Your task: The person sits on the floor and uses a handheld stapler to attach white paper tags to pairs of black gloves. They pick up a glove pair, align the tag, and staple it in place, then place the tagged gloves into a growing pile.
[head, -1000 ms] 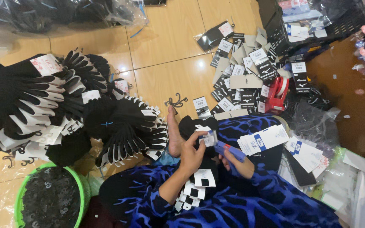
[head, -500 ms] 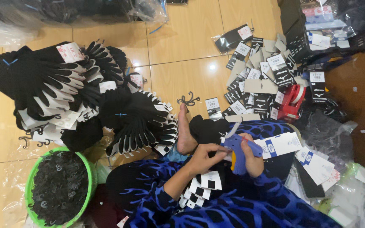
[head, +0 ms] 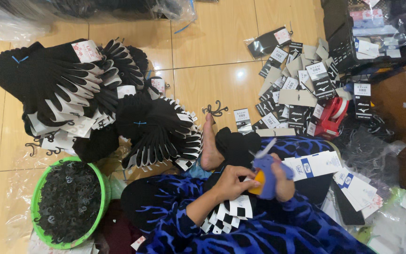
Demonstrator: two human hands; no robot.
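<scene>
Seated worker on a tiled floor, seen from above. The right hand (head: 283, 181) is wrapped shut around the grip of a blue tagging gun (head: 265, 168) with an orange part on its side, its needle aimed toward eleven o'clock. The left hand (head: 230, 182) has its fingers curled narrow, pinching against the gun's near side; what exactly sits between the fingertips is too small to tell. Under both hands, across the lap in blue-patterned cloth, lies a short stack of black socks with white card labels (head: 229, 214), fanned toward six o'clock. A bare foot (head: 208, 149) rests just beside the hands at ten o'clock.

Surroundings: at nine to eleven o'clock, large fans of finished black sock bundles (head: 85, 103); at seven o'clock, a green basket (head: 100, 197) full of small black hooks; at one o'clock, loose printed cards (head: 301, 80) spread on the floor, with a red tape dispenser (head: 330, 120) at their edge; at three o'clock, white sleeves with a blue stripe (head: 313, 164).

Judged technique: brace the gun firmly, keep the fingertips of the free hand off the needle line, and square label to sock before squeezing.
</scene>
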